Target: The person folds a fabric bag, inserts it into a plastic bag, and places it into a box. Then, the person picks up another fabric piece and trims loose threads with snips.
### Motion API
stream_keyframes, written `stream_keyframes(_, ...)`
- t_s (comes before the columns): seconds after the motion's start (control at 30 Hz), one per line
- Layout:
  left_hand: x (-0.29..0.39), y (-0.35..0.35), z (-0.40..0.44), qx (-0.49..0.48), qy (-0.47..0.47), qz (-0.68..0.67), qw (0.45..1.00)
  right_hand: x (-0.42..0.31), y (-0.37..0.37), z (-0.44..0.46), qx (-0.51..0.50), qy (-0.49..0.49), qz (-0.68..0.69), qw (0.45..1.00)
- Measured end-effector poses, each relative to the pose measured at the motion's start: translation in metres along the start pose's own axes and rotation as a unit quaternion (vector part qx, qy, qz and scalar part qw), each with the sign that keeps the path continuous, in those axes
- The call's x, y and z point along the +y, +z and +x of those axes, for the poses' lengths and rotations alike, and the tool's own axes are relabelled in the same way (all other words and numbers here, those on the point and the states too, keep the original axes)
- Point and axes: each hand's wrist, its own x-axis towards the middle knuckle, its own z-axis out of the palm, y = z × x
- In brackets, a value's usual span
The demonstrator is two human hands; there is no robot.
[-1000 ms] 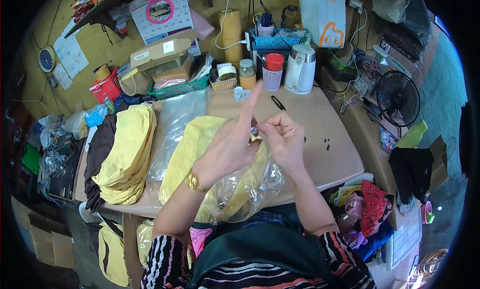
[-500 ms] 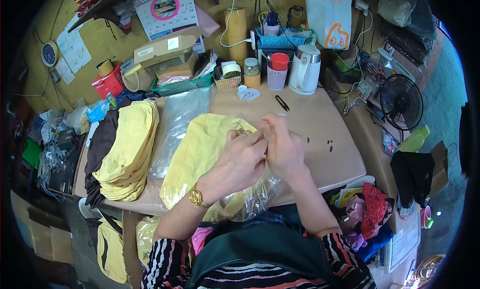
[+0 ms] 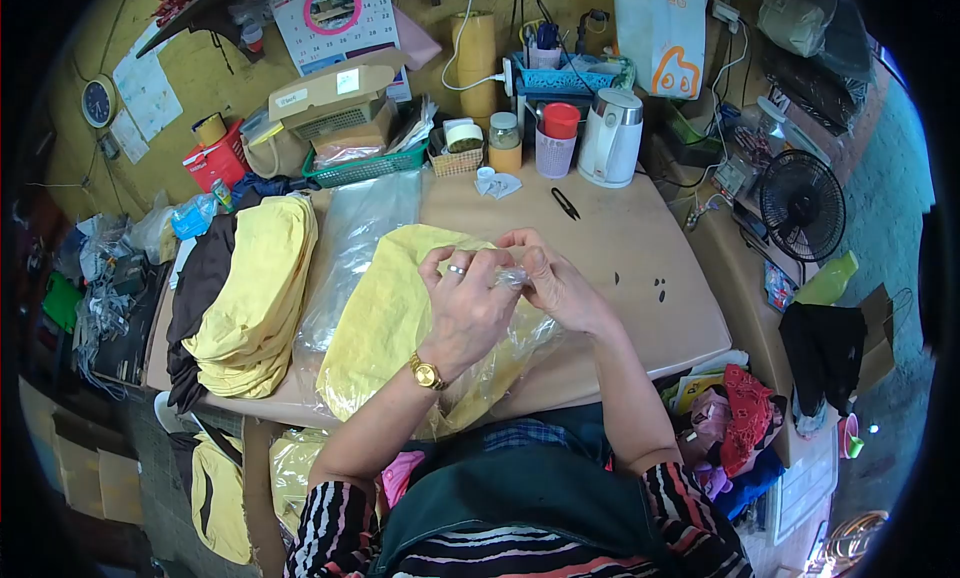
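A yellow folded cloth (image 3: 385, 308) lies on the table in front of me, with a clear plastic bag (image 3: 510, 363) around at least its near right part. My left hand (image 3: 465, 303), with a ring and a gold watch on that arm, is closed on the gathered plastic at the bag's upper right. Pressed against the same bunched film is my right hand (image 3: 562, 290), its thumb and fingers pinching it. The two hands almost touch, and some fingertips are hidden behind the plastic.
Stacked yellow cloths (image 3: 255, 298) and flat clear bags (image 3: 360, 238) lie to the left. Black thread snips (image 3: 565, 203) rest beyond my hands, near a white kettle (image 3: 611, 138) and a jar (image 3: 504, 143). Small dark pieces (image 3: 660, 290) lie at right. A fan (image 3: 803, 205) stands farther right.
My hands have turned and drawn slightly apart, and the bunched plastic now shows between them. The left fingers have lifted, while the right hand has tilted lower.
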Motion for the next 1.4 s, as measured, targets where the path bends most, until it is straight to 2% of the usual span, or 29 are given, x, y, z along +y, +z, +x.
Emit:
stream_keyframes(0.17,0.0,0.003,-0.002,0.071,0.012,-0.039,0.997,-0.017,-0.006,-0.008,-0.052,0.04,0.009,0.998)
stream_keyframes(0.23,0.002,0.007,-0.003,0.1,0.021,-0.063,0.993,-0.016,-0.007,-0.008,-0.052,0.066,0.099,0.992)
stream_keyframes(0.27,0.004,0.006,-0.004,0.099,0.02,-0.063,0.993,-0.014,-0.005,-0.006,-0.052,0.066,0.1,0.991)
stream_keyframes(0.33,0.012,-0.004,-0.002,0.084,-0.009,-0.083,0.993,-0.007,-0.002,-0.002,0.124,0.027,0.105,0.986)
stream_keyframes(0.37,0.014,-0.009,-0.005,0.083,-0.011,-0.084,0.993,-0.003,-0.005,-0.001,0.124,0.029,0.104,0.986)
stream_keyframes(0.4,0.015,-0.017,-0.01,0.03,-0.059,-0.179,0.982,0.002,-0.011,-0.002,0.164,0.026,0.253,0.953)
stream_keyframes(0.43,0.014,-0.022,-0.013,-0.024,-0.106,-0.272,0.956,0.007,-0.015,-0.001,0.199,0.021,0.396,0.896)
stream_keyframes(0.47,0.012,-0.023,-0.017,-0.024,-0.108,-0.271,0.956,0.013,-0.016,-0.003,0.199,0.023,0.396,0.896)
stream_keyframes(0.53,0.009,-0.024,-0.025,-0.031,-0.24,-0.466,0.851,0.016,-0.013,-0.008,0.077,-0.102,0.53,0.839)
stream_keyframes(0.57,0.003,-0.027,-0.026,-0.031,-0.241,-0.466,0.851,0.013,-0.009,-0.017,0.076,-0.101,0.53,0.838)
stream_keyframes(0.6,-0.003,-0.033,-0.026,-0.054,-0.262,-0.448,0.853,-0.005,0.0,-0.027,0.093,-0.114,0.22,0.964)
stream_keyframes(0.63,-0.007,-0.037,-0.024,-0.076,-0.283,-0.429,0.854,-0.016,0.009,-0.031,0.1,-0.114,-0.115,0.982)
stream_keyframes(0.67,-0.006,-0.043,-0.021,-0.077,-0.284,-0.428,0.855,-0.014,0.015,-0.027,0.1,-0.114,-0.113,0.982)
stream_keyframes(0.73,-0.001,-0.058,-0.013,-0.087,-0.19,-0.32,0.924,-0.005,0.026,-0.022,0.078,-0.283,-0.194,0.936)
stream_keyframes(0.77,0.003,-0.061,-0.009,-0.087,-0.191,-0.32,0.924,0.0,0.028,-0.022,0.078,-0.283,-0.193,0.936)
stream_keyframes(0.83,0.015,-0.062,0.0,-0.057,-0.265,-0.304,0.913,0.008,0.032,-0.021,0.071,-0.266,-0.201,0.94)
stream_keyframes(0.87,0.018,-0.064,0.003,-0.055,-0.264,-0.303,0.914,0.007,0.035,-0.022,0.07,-0.268,-0.201,0.94)
stream_keyframes(0.93,0.022,-0.067,0.008,-0.037,-0.344,-0.359,0.867,0.005,0.049,-0.025,0.115,-0.167,0.048,0.978)
stream_keyframes(0.97,0.023,-0.061,0.008,-0.037,-0.344,-0.36,0.867,0.006,0.055,-0.024,0.116,-0.168,0.048,0.978)
stream_keyframes(1.03,0.021,-0.037,-0.003,0.01,-0.167,-0.221,0.961,0.011,0.062,-0.025,0.172,-0.138,0.191,0.956)
stream_keyframes(1.1,0.023,-0.018,-0.014,0.047,-0.097,-0.166,0.98,0.009,0.057,-0.026,0.182,-0.117,0.212,0.953)
stream_keyframes(1.17,0.031,-0.011,-0.024,0.045,-0.224,-0.283,0.932,0.01,0.052,-0.026,0.191,-0.094,0.237,0.948)
stream_keyframes(1.23,0.024,-0.003,-0.035,0.016,-0.238,-0.304,0.922,0.015,0.047,-0.022,0.217,-0.139,0.252,0.933)
stream_keyframes(1.33,0.006,0.003,-0.045,-0.046,-0.261,-0.358,0.895,0.021,0.048,-0.024,0.277,-0.132,0.208,0.929)
stream_keyframes(1.4,0.003,0.002,-0.046,-0.073,-0.273,-0.388,0.877,0.022,0.04,-0.026,0.28,-0.116,0.231,0.925)
